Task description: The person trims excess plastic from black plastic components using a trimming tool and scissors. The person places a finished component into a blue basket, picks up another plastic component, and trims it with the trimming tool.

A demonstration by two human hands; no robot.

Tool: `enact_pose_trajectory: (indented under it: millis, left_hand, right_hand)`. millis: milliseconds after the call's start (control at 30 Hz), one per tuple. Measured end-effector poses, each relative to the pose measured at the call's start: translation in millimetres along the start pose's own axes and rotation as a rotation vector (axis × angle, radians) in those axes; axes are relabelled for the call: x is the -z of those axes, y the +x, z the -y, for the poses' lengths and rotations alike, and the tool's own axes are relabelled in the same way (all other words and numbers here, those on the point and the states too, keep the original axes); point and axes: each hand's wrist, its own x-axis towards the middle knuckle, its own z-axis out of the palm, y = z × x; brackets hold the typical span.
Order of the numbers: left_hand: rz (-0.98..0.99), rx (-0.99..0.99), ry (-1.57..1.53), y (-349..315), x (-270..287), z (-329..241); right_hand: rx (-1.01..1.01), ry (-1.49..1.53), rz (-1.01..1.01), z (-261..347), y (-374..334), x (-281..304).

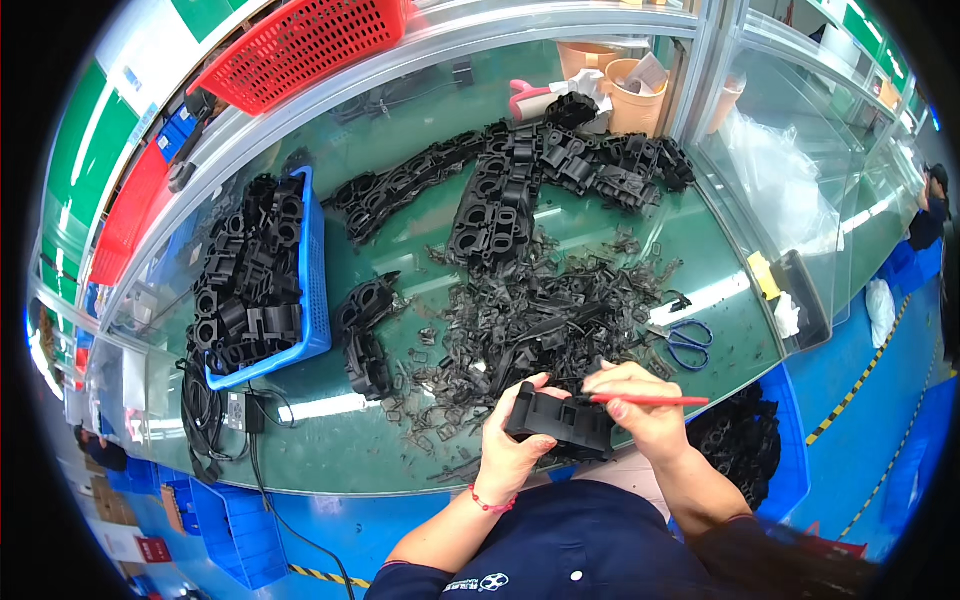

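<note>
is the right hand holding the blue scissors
No, the blue scissors lie on the green table, while the right hand holds a slim red tool.

Both forearms angle inward from the person's lower edge, elbows out, hands meeting just beside each other before the torso. Left forearm (445, 532): slants forward and rightward. Left hand (503, 447): clasped in a grip, thumb laid across on the near side, fingertips partly hidden from where I stand. Right forearm (703, 492): slants forward and leftward. Right hand (655, 426): fingers bent, thumb and forefinger drawn together in a pinch.
</note>
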Motion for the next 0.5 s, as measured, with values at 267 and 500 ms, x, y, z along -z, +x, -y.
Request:
enact_pose_trajectory:
  millis: [267,500]
  left_hand:
    - [0.060,0.048,0.027,-7,1,2]
    - [0.208,0.255,-0.376,-8,6,-2]
  right_hand:
    - [0.068,0.046,0.126,-10,4,-4]
    - [0.027,0.341,0.250,-20,6,1]
